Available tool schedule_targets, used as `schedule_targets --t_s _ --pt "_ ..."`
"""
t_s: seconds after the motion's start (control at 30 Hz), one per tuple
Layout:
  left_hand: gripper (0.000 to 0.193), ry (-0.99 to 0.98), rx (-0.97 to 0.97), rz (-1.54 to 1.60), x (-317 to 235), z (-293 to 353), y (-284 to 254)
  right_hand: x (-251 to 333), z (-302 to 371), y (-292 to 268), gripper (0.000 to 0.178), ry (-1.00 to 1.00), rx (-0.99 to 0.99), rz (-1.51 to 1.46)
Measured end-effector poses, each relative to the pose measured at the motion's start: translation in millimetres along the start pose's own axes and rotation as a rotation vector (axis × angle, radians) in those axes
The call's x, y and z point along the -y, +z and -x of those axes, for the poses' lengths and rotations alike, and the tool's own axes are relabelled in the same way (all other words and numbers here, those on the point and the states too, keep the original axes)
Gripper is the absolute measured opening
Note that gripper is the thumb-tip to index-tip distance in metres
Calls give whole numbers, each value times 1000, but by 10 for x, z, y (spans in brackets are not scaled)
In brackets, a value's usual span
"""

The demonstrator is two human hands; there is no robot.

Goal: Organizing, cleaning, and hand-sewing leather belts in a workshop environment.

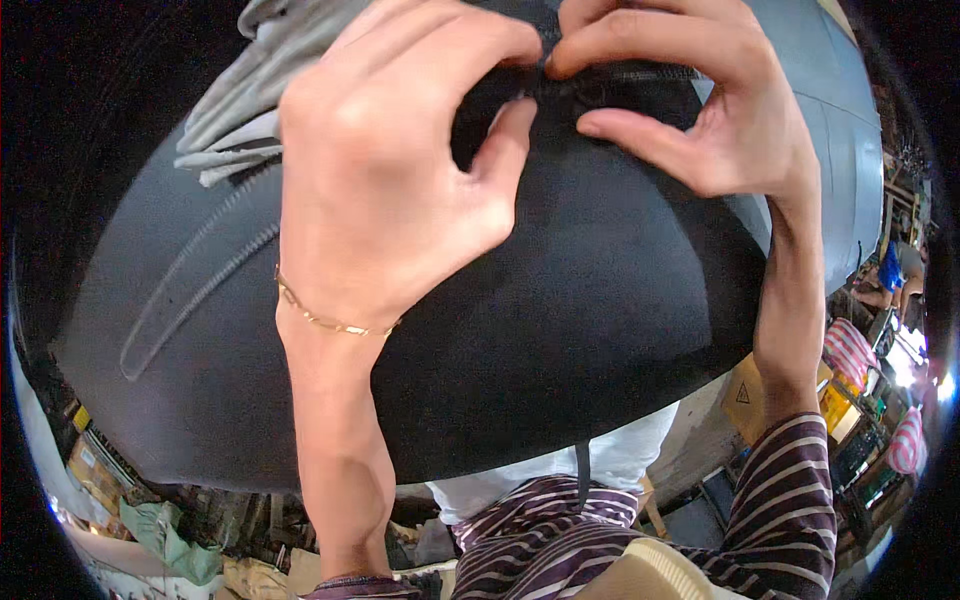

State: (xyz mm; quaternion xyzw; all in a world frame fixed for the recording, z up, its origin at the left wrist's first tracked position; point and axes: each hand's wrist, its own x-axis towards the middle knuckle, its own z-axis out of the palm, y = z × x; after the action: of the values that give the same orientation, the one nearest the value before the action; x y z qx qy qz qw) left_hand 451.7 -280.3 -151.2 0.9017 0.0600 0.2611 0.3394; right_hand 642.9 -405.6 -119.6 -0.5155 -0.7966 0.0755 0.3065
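My left hand [380, 150] and my right hand [700, 100] meet at the top middle, thumbs and forefingers curved toward each other. Between their fingertips is a dark ridged strip [640, 73] like a zipper; part of it runs behind the right forefinger. Its black colour blends into the black surface, so the exact grip is hard to see. Left of my left hand, a long loop of thin ridged strip [190, 260] lies on the black-topped table [550, 330]. Its upper end disappears under a pile of grey cloth [235, 120].
A pale grey-blue surface [835, 150] adjoins at the right. On the floor stand a cardboard box [745, 400] and pink-striped bags [850, 350]; a green sheet [170, 540] lies lower left. Another person [900, 275] is at the far right.
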Motion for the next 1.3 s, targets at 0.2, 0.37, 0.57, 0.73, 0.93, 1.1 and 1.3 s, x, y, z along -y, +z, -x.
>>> schedule_targets --t_s 0.2,0.37,0.57,0.73,0.93,1.1,1.3 --pt "16 235 -284 -307 35 -30 157 -57 108 53 22 139 -159 92" --pt "9 206 -357 -416 46 -9 112 -136 90 239 18 -15 -488 116" --pt "4 139 -223 -402 31 -3 82 -26 63 179 19 52 -369 185" --pt "11 119 -131 -466 19 -4 58 35 -64 138 19 -90 -442 289" --pt "27 69 -96 -388 -23 -5 97 62 -12 246 19 27 -364 322" --pt "43 58 -37 -296 -21 -1 32 98 -25 260 16 162 -366 191" --pt "47 57 -20 -275 -18 19 42 84 -12 252 16 164 -345 87"
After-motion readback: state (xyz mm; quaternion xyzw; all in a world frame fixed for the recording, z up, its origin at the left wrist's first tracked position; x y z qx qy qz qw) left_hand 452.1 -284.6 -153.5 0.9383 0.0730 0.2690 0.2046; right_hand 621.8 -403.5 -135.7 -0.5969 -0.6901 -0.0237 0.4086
